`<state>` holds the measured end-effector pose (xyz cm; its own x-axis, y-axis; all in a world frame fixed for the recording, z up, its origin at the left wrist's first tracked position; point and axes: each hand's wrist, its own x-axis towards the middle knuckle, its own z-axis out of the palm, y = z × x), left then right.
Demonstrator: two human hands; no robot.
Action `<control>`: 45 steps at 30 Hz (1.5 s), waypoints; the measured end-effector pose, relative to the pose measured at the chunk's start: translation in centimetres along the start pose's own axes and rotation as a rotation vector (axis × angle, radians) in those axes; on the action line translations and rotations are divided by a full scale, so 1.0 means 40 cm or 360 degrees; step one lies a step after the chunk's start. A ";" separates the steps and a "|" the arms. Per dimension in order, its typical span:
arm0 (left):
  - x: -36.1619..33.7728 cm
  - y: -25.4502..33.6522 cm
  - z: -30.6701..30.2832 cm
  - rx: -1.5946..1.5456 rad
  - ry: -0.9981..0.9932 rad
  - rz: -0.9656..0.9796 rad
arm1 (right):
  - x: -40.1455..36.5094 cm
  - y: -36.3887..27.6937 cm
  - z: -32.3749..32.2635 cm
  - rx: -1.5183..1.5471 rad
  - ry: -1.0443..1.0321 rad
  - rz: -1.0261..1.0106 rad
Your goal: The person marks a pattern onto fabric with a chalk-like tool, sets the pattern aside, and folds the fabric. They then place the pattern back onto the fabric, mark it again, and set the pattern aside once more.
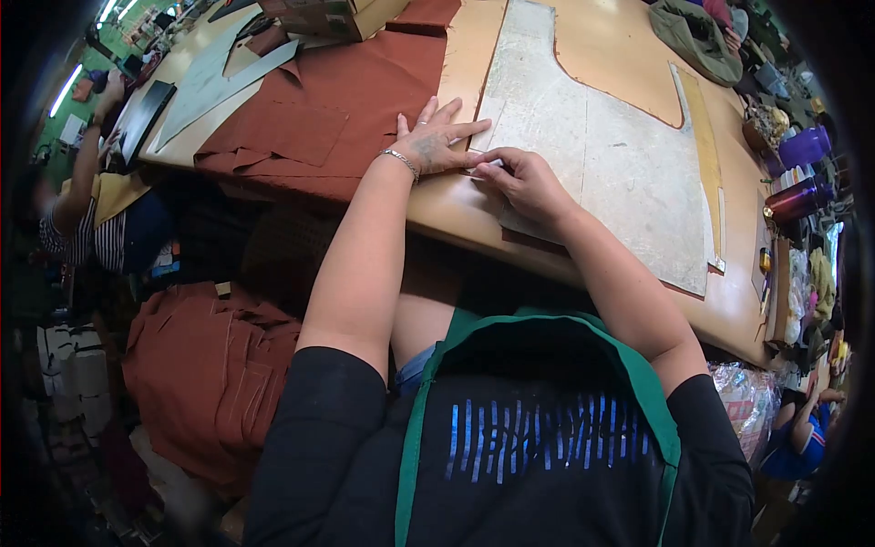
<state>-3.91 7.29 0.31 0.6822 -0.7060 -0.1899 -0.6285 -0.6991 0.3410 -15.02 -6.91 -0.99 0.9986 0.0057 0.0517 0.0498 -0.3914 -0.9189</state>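
Note:
A large grey-white pattern template (606, 150), shaped like a garment piece, lies flat on the table with rust-red cloth peeping out along its edges. My left hand (436, 148), a bracelet at its wrist, rests with fingers spread at the template's left edge, beside a rust-red cloth (310, 123). My right hand (530, 187) is over the template's lower left edge, thumb and forefinger pinched close to the left hand's thumb. Whatever sits in that pinch is too small or hidden to make out.
A yellowish strip (700, 146) lies along the template's right side. Grey-green pattern pieces (219, 87) and a cardboard box (333, 16) are at the back left. A cloth bag (697, 41) and purple bottles (802, 148) stand right. Rust-red cloth pieces (214, 365) are heaped below left. Other people work nearby.

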 end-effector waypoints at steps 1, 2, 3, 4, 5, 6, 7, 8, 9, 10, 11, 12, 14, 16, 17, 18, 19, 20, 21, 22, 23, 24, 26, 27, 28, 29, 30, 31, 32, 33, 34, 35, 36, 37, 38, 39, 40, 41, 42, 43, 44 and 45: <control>-0.004 0.009 -0.003 -0.0008 0.0011 -0.0022 | 0.006 0.002 0.008 -0.0008 0.0017 0.0004; -0.004 0.005 0.002 0.0014 0.0031 -0.0013 | 0.008 0.003 0.013 -0.0070 0.0030 -0.0014; -0.002 0.003 0.006 0.0036 0.0052 -0.0002 | 0.011 -0.005 0.015 -0.0133 0.0045 -0.0035; 0.000 0.002 0.008 0.0060 0.0076 0.0009 | 0.013 -0.013 0.015 -0.0197 0.0061 -0.0059; 0.002 -0.001 0.009 0.0058 0.0081 0.0013 | 0.015 -0.018 0.015 -0.0205 0.0061 -0.0037; 0.000 -0.001 0.007 0.0055 0.0082 0.0016 | 0.015 -0.022 0.015 -0.0211 0.0060 -0.0013; -0.002 -0.001 0.007 0.0053 0.0082 0.0019 | 0.012 -0.025 0.017 -0.0216 0.0060 0.0012; -0.004 0.000 0.008 0.0045 0.0083 0.0015 | 0.008 -0.028 0.018 -0.0282 0.0078 -0.0055; -0.003 0.000 0.008 0.0039 0.0084 0.0014 | 0.004 -0.030 0.019 -0.0348 0.0100 -0.0122; -0.003 0.001 0.007 0.0034 0.0087 0.0015 | -0.001 -0.032 0.016 -0.0417 0.0123 -0.0190; -0.004 0.002 0.006 0.0007 0.0087 0.0025 | -0.009 -0.032 0.010 -0.0458 0.0159 -0.0185; -0.007 0.002 0.004 -0.0021 0.0085 0.0034 | -0.019 -0.030 0.000 -0.0498 0.0194 -0.0179; -0.011 0.000 0.001 -0.0037 0.0080 0.0040 | -0.045 -0.027 -0.023 -0.0507 0.0253 -0.0078; -0.010 0.004 0.002 -0.0025 0.0076 0.0034 | -0.077 -0.027 -0.056 -0.0453 0.0296 0.0114; -0.010 0.007 0.001 -0.0009 0.0073 0.0033 | -0.088 -0.024 -0.063 -0.0351 0.0311 0.0155; -0.013 0.012 0.000 0.0002 0.0120 0.0011 | -0.102 -0.028 -0.069 -0.0296 0.0294 0.0135; -0.020 0.018 0.003 0.0014 0.0166 -0.0012 | -0.122 -0.038 -0.073 -0.0241 0.0276 0.0114; -0.027 0.028 0.008 0.0026 0.0215 -0.0038 | -0.142 -0.046 -0.076 -0.0185 0.0256 0.0090; -0.041 0.045 0.010 0.0133 0.0338 0.0071 | -0.166 -0.049 -0.072 -0.0154 0.0220 0.0065; -0.052 0.064 0.017 0.0113 0.0344 0.0147 | -0.194 -0.051 -0.065 -0.0123 0.0180 0.0041; -0.062 0.087 0.030 0.0089 0.0346 0.0220 | -0.212 -0.049 -0.060 -0.0089 0.0136 0.0021; -0.073 0.110 0.044 0.0063 0.0345 0.0289 | -0.219 -0.045 -0.056 -0.0154 0.0144 -0.0035; -0.086 0.144 0.070 0.0082 0.0276 0.0243 | -0.223 -0.040 -0.045 -0.0289 0.0157 -0.0152; -0.086 0.150 0.083 0.0130 0.0251 0.0217 | -0.220 -0.039 -0.041 -0.0312 0.0132 -0.0189; -0.084 0.157 0.094 0.0180 0.0227 0.0193 | -0.218 -0.030 -0.032 -0.0356 0.0186 -0.0288; -0.085 0.152 0.094 0.0157 0.0236 0.0211 | -0.215 -0.011 -0.020 -0.0401 0.0245 -0.0387; -0.086 0.148 0.093 0.0158 0.0223 0.0195 | -0.214 0.000 -0.012 -0.0449 0.0309 -0.0481; -0.086 0.147 0.092 0.0158 0.0207 0.0188 | -0.213 0.001 -0.011 -0.0482 0.0357 -0.0535; -0.083 0.150 0.091 0.0157 0.0188 0.0193 | -0.216 -0.001 -0.013 -0.0510 0.0366 -0.0524; -0.084 0.152 0.089 0.0159 0.0184 0.0189 | -0.220 -0.001 -0.019 -0.0539 0.0382 -0.0508; -0.084 0.159 0.087 0.0146 0.0179 0.0162 | -0.232 0.005 -0.032 -0.0568 0.0396 -0.0488; -0.084 0.160 0.086 0.0137 0.0171 0.0160 | -0.246 0.016 -0.051 -0.0629 0.0431 -0.0464; -0.084 0.161 0.085 0.0126 0.0165 0.0153 | -0.267 0.024 -0.081 -0.0637 0.0428 -0.0385; -0.083 0.163 0.085 0.0108 0.0155 0.0153 | -0.300 0.032 -0.126 -0.0641 0.0421 -0.0309; -0.083 0.164 0.084 0.0090 0.0146 0.0146 | -0.338 0.039 -0.171 -0.0643 0.0409 -0.0237; -0.083 0.163 0.083 0.0071 0.0141 0.0133 | -0.384 0.045 -0.221 -0.0660 0.0445 -0.0065; -0.082 0.162 0.083 0.0065 0.0138 0.0136 | -0.437 0.057 -0.276 -0.0677 0.0476 0.0105; -0.081 0.162 0.084 0.0056 0.0138 0.0136 | -0.495 0.079 -0.330 -0.0688 0.0578 0.0246; -0.081 0.163 0.085 0.0048 0.0137 0.0134 | -0.555 0.100 -0.382 -0.0636 0.0710 0.0372; -0.083 0.168 0.081 0.0040 0.0133 0.0131 | -0.613 0.113 -0.432 -0.0684 0.0849 0.0471; -0.084 0.170 0.080 0.0048 0.0113 0.0120 | -0.665 0.122 -0.478 -0.0729 0.0991 0.0570; -0.082 0.170 0.077 0.0061 0.0093 0.0114 | -0.717 0.133 -0.520 -0.0736 0.1132 0.0534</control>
<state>-11.58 4.50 0.43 0.6548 -0.7475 -0.1120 -0.6897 -0.6515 0.3160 -43.70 -28.31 0.78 0.7073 -0.6836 0.1801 -0.4056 -0.6011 -0.6886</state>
